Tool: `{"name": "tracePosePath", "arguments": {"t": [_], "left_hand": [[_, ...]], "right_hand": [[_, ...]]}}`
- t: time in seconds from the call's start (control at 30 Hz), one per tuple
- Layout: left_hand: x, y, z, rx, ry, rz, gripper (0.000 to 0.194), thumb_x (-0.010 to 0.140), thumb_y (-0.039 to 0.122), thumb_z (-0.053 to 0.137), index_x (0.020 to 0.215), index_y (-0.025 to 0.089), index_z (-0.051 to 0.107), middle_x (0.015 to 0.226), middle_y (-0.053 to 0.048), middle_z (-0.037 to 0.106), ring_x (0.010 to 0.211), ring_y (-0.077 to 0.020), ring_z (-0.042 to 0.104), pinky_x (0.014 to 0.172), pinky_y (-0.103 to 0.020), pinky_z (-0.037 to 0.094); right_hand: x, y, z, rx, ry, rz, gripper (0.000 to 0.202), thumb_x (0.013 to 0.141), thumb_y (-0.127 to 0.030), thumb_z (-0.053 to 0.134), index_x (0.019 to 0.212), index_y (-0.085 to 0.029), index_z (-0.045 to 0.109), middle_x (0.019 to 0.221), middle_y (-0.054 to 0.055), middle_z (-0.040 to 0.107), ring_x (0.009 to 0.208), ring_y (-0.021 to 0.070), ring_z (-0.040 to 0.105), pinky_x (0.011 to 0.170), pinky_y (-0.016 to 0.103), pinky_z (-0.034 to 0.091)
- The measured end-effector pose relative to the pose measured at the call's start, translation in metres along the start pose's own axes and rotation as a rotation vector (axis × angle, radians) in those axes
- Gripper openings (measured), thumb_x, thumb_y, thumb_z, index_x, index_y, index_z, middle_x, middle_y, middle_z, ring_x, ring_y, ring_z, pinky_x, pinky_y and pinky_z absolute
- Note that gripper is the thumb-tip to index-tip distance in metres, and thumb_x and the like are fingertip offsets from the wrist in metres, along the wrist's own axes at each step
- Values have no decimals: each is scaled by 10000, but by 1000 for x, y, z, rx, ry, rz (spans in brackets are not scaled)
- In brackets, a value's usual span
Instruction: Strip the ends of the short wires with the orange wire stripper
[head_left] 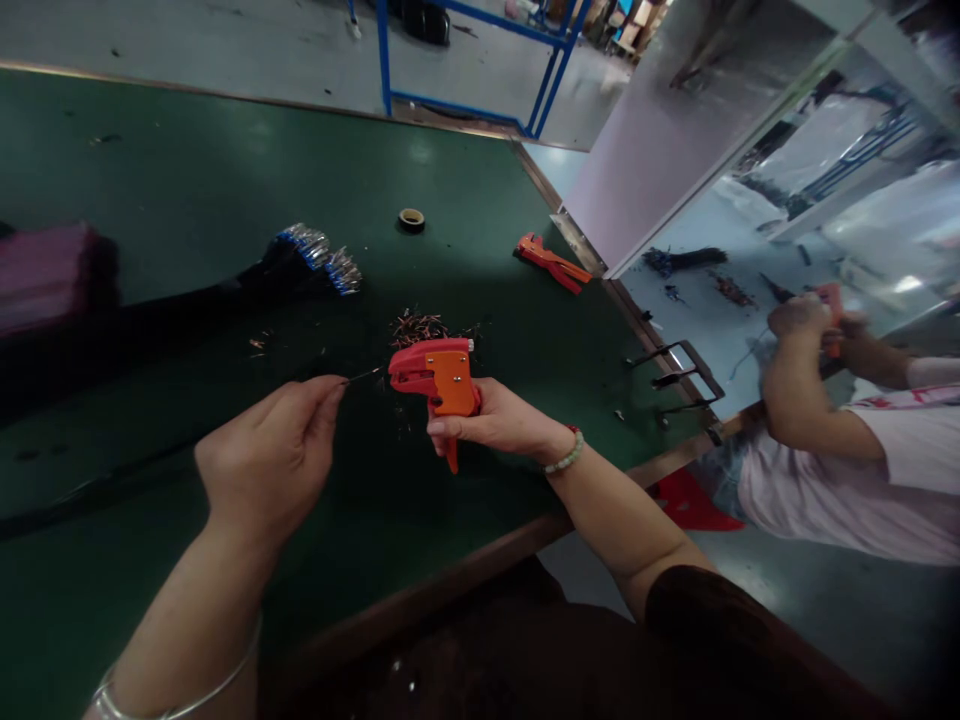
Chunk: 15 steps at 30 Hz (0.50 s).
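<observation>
Fingers of my left hand point(274, 450) pinch a thin wire point(364, 377), whose bare end points right, just short of the tool's jaws. My right hand point(502, 418) is wrapped round the grip of a red and orange wire stripper point(442, 375), jaws facing left toward the wire. Behind the stripper lies a small heap of copper-coloured wire scraps point(416, 326). To the left, a long dark bundle of cables point(187, 300) rests on the green table, its blue and silver ends point(319, 255) pointing right.
A tape roll point(411, 220) and a second orange wire stripper point(553, 262) lie farther back on the green table point(225, 170). A black metal bracket point(686, 375) sits at the right edge. Beyond it, a co-worker's hands point(806, 318) hold an orange tool. At left is a pinkish block point(49, 275).
</observation>
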<state>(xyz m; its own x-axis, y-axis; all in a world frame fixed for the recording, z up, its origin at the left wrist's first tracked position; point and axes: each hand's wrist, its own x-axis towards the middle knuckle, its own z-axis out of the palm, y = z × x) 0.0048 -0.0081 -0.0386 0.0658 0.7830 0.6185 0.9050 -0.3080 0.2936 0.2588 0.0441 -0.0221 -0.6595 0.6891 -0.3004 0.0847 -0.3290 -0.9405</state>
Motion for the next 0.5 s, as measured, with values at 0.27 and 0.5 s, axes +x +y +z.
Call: {"name": "tracePosePath", "arguments": {"t": [0.27, 0.5], "left_hand": [[4, 4, -3, 3, 15, 120, 154, 1018, 278, 603, 1044, 246, 751, 848, 11, 812, 723, -156, 741, 594, -274, 458], [4, 3, -5, 101, 11, 186, 134, 1012, 273, 613, 1042, 247, 741, 803, 9, 783, 685, -162, 711, 551, -286, 415]], "right_hand": [[0, 5, 0, 13, -102, 9, 394, 864, -488, 813, 926, -131, 655, 796, 32, 697, 748, 154, 682, 684, 282, 616], [-2, -1, -1, -4, -78, -10, 389, 864, -480, 814, 888, -121, 667, 791, 41, 705, 744, 153, 683, 698, 276, 606]]}}
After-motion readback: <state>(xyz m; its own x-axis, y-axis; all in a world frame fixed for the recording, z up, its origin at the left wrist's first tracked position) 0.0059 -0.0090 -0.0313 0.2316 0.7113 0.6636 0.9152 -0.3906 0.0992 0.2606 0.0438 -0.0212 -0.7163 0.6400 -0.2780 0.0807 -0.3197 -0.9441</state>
